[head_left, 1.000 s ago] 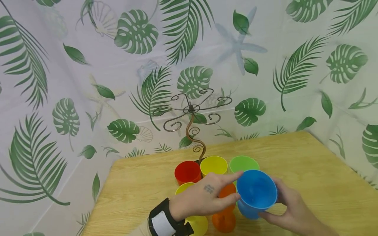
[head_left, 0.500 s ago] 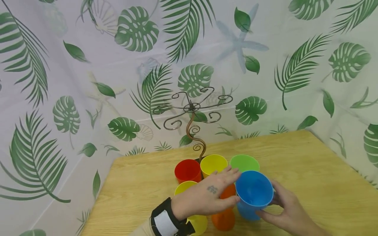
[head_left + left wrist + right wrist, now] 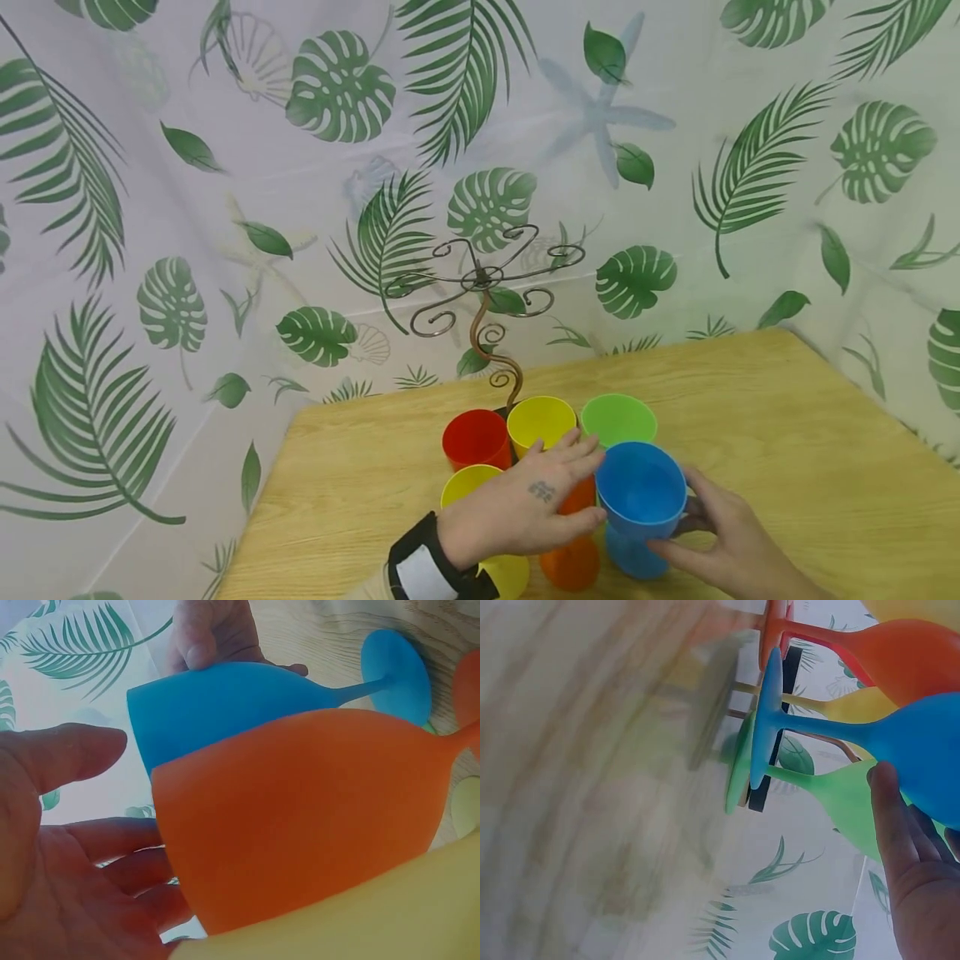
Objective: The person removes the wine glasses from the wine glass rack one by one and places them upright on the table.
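Note:
My right hand (image 3: 731, 533) holds the bowl of a blue plastic goblet (image 3: 641, 492), thumb in front and fingers around the right side. The goblet is upright; whether its foot (image 3: 396, 679) touches the table, I cannot tell. Fingers straight, my left hand (image 3: 525, 504) lies over an orange goblet (image 3: 570, 565), its fingertips near the blue rim. In the left wrist view the orange bowl (image 3: 300, 825) stands beside the left thumb and fingers, with the blue one behind it. A front yellow goblet (image 3: 468, 483) is partly hidden by the left hand.
Behind stand a red goblet (image 3: 476, 437), another yellow goblet (image 3: 542, 421) and a green goblet (image 3: 618, 419), close together. A curly metal stand (image 3: 495, 358) rises behind them on the wooden table (image 3: 345, 467). A leaf-patterned cloth (image 3: 225, 208) hangs at the back.
The blue goblet has shifted slightly left and lower, and become more upright, its foot now showing. My left hand's fingers have gone from a pointing finger at the blue rim to spread flat.

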A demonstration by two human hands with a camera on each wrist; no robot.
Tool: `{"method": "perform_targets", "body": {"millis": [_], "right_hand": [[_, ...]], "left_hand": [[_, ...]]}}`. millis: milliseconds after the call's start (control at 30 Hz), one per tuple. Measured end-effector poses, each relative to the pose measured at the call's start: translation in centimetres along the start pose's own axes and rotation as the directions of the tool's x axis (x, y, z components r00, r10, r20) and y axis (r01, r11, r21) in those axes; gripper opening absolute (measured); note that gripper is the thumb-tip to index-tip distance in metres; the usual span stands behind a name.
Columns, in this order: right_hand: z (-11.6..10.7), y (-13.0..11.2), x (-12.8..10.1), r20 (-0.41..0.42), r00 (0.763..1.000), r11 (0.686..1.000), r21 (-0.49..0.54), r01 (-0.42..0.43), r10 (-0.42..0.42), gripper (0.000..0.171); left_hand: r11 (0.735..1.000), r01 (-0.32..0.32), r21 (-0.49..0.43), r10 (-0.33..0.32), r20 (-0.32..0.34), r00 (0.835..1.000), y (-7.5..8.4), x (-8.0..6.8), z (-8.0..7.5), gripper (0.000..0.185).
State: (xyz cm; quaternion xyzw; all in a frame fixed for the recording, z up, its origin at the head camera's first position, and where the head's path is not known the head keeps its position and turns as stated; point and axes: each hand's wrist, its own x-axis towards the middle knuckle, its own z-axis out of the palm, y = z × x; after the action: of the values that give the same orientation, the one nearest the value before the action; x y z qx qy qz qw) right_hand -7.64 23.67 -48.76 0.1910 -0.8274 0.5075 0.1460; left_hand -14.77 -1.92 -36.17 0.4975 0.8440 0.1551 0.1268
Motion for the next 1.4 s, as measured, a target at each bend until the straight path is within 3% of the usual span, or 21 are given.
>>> {"method": "perform_targets", "body": {"millis": [200, 567, 833, 1100, 1400], "right_hand": [[0.2, 0.5, -0.1, 0.027, 0.999, 0.999, 0.036, -0.038, 0.037, 0.067], [-0.2, 1.0, -1.4, 0.020, 0.993, 0.993, 0.020, -0.113, 0.113, 0.068], [-0.8, 1.4, -1.7, 0.047, 0.998, 0.993, 0.100, -0.056, 0.051, 0.068], [-1.3, 2.0, -1.7, 0.046, 0.997, 0.995, 0.071, -0.064, 0.061, 0.063], [-1.6, 2.4, -2.2, 0.023, 0.996, 0.995, 0.028, -0.091, 0.090, 0.065]], "left_hand": [[1.000, 0.001, 0.018, -0.001, 0.014, 1.000, -0.3, 0.0, 0.2, 0.063], [0.995, -0.057, 0.083, 0.054, 0.038, 0.998, 0.3, 0.4, 1.1, 0.066], [0.984, -0.079, 0.159, 0.078, 0.012, 0.997, 0.9, 0.8, 1.5, 0.066], [0.984, -0.058, 0.166, 0.059, -0.002, 0.998, 1.1, 1.4, 1.8, 0.066], [0.972, -0.078, 0.222, 0.079, 0.001, 0.997, 1.3, 2.0, 2.0, 0.068]]}}
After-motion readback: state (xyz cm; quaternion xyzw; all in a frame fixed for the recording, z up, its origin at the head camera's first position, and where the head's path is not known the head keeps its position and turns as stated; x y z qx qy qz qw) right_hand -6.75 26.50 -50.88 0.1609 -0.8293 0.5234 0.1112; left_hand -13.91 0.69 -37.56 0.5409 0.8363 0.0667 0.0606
